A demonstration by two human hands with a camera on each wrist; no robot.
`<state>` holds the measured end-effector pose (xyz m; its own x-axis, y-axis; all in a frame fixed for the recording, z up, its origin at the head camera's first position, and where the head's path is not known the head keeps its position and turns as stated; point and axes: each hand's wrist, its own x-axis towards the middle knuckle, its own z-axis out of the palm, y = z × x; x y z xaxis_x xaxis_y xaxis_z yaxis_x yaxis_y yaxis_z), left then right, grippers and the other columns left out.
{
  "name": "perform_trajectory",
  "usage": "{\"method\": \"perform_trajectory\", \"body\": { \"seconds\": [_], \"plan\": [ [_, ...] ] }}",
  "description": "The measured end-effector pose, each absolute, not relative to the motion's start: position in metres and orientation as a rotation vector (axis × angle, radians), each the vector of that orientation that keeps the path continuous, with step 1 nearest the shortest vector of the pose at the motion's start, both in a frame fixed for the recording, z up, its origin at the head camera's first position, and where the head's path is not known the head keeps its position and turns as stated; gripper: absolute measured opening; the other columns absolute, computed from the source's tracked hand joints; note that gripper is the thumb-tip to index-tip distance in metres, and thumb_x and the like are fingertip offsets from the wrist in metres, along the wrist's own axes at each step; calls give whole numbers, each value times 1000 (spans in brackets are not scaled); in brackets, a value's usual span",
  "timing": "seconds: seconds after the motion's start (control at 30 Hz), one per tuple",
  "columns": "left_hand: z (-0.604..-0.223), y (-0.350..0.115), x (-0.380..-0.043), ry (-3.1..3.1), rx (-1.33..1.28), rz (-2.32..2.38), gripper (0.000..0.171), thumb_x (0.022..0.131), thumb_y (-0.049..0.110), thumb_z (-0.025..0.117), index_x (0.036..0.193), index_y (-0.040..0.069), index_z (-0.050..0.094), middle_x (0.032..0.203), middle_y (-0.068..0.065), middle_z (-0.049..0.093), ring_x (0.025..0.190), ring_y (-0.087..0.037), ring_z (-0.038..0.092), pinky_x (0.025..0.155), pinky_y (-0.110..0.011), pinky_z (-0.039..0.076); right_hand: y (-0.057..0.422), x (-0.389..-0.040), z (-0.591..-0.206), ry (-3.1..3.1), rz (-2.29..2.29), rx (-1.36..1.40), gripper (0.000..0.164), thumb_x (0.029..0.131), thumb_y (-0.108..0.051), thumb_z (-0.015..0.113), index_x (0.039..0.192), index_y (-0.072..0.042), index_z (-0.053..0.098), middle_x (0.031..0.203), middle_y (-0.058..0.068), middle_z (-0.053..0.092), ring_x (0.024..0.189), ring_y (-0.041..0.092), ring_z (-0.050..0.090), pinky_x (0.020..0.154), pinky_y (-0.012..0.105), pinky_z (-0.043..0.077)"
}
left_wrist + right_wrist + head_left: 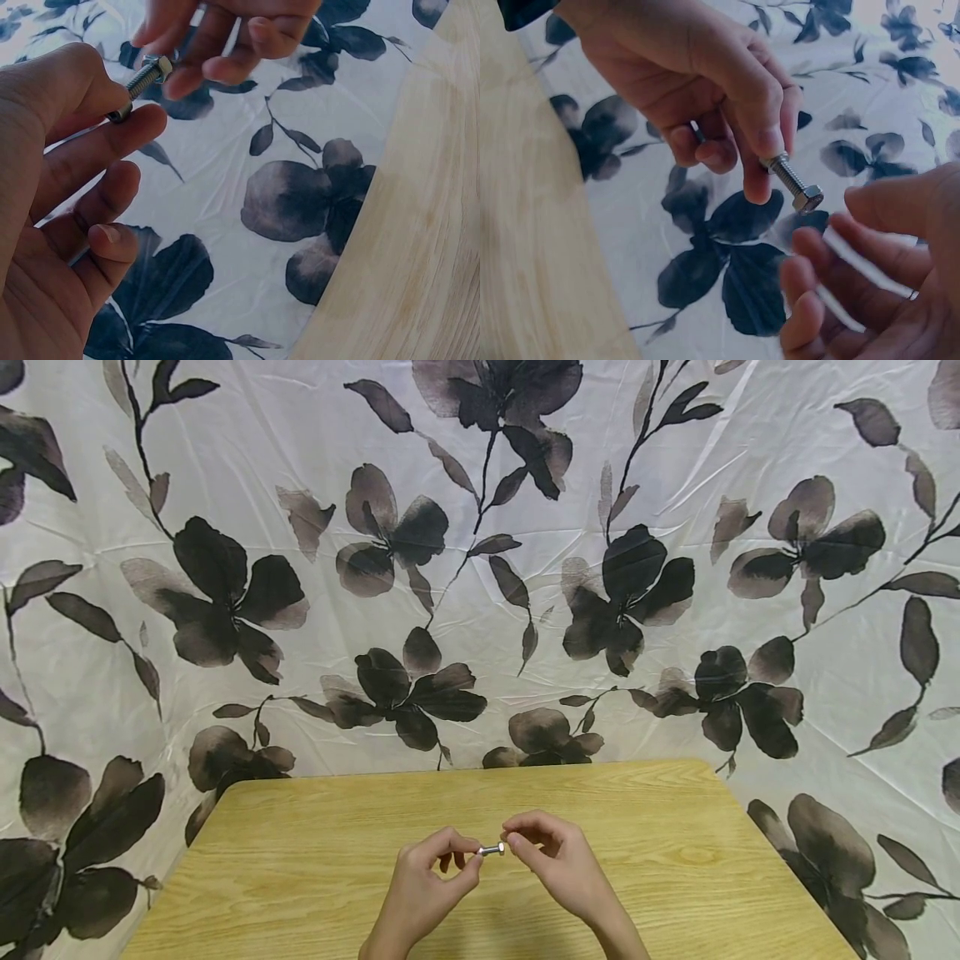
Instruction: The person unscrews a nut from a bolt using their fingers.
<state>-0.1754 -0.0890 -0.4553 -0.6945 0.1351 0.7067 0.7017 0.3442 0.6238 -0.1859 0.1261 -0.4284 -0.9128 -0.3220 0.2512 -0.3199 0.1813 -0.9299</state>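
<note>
Between thumb and index finger, my left hand (431, 881) pinches the threaded end of a silver hex bolt (491, 849). The bolt's hex head (808, 199) points toward my right hand (558, 864). In the left wrist view, a small metal ring-like piece, perhaps a nut (120, 114), sits on the bolt at the left fingertips, which partly cover it. My right hand's thumb and fingers are loosely bent close to the bolt head, with a small gap between in the right wrist view. A bright sliver (697, 131) shows by the left hand's curled fingers; I cannot tell what it is.
Both hands are above a light wooden table (337, 827) with rounded far corners. Behind it and at the sides hangs a white cloth (525, 635) printed with dark flowers. A dark sleeve cuff (526, 11) shows at the left wrist.
</note>
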Motion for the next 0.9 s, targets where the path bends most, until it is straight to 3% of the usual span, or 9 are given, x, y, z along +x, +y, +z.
{"method": "perform_trajectory", "body": {
  "seconds": [0.33,0.7,0.9],
  "plan": [
    [-455,-88,-175,-2065,-731,-1351,33,80,-5,80,91,25,72,80,12,72,63,-9,57,54,-25,47,126,-187,-429,2409,-1776,-586,26,102,-31,64,98,-11,79,90,9,76,79,12,67,64,22,49],
    [-456,-90,-175,-2084,-710,-1344,34,79,-5,80,90,26,72,79,15,70,66,1,53,54,-25,47,127,-186,-428,2382,-1781,-609,20,99,-24,70,110,-9,77,100,9,76,84,16,70,69,25,53],
    [-456,-90,-175,-2076,-721,-1333,33,79,-4,81,91,26,72,80,15,70,65,2,52,54,-25,47,126,-186,-429,2382,-1825,-673,17,96,-20,73,109,-9,75,104,12,76,88,11,70,73,26,56]
  ]
}}
